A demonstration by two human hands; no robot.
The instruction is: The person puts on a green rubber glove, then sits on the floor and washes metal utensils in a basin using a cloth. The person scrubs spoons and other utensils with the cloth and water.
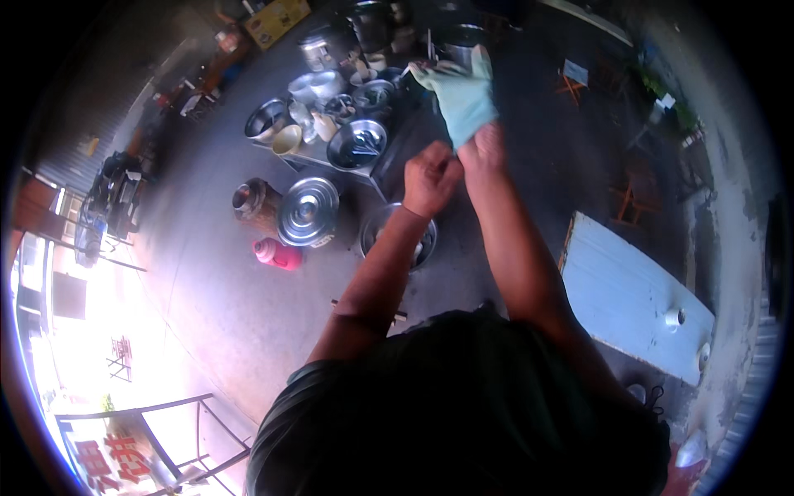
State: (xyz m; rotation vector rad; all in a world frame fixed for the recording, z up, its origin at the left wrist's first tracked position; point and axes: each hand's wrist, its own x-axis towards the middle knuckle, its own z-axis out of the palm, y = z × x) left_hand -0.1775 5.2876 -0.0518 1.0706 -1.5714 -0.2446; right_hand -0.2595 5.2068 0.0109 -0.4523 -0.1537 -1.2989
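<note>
A pale green rubber glove [465, 105] covers my right hand [462, 93], which is raised ahead with its fingers apart and nothing in it. My left hand [434, 177] is bare. Its fingers are curled closed at the glove's cuff, beside my right wrist, and appear to pinch the cuff's edge. Below my left forearm, a round metal basin [371, 226] stands on the floor, partly hidden by the arm. Beyond my hands is a low table [371, 172] bearing a metal basin with utensils [356, 144] and several other bowls.
Left of the basin are a round metal lid [308, 211], a brown cylindrical container [260, 201] and a pink flask [279, 254]. Large metal pots [319, 53] stand at the back. A white tabletop [626, 291] lies to the right, and a metal-framed stand [167, 434] at lower left.
</note>
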